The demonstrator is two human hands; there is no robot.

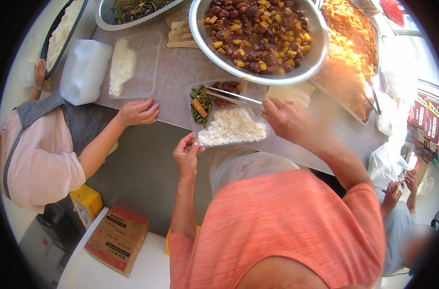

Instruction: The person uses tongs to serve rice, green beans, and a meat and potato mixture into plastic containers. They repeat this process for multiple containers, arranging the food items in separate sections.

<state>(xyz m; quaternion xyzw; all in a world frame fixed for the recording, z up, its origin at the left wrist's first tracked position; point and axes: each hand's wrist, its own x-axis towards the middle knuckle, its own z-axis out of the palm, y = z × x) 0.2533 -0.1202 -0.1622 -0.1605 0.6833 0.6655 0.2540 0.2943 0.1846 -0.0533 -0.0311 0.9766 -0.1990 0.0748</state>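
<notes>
My left hand (pixel 188 150) pinches the near left corner of a clear plastic compartment tray (pixel 230 142) at the table's edge. White rice (pixel 234 126) fills its near compartment, green beans (pixel 199 106) with a brown piece lie in the left one, and dark braised meat with yellow chunks (pixel 226 88) is in a far one. In my right hand (pixel 288 121) are metal tongs (pixel 237 97), their tips over the beans and the meat. Just beyond the tray stands a large metal bowl (pixel 219 61) of the same braised food.
A co-worker's hand (pixel 138 112) rests by another clear tray (pixel 157 65) with rice, beside a white plastic jug (pixel 84 72). A bean bowl (pixel 140 24) stands far left, a deep tray of orange food (pixel 349 72) at right. Another person's hands (pixel 398 189) hold clear plastic at far right.
</notes>
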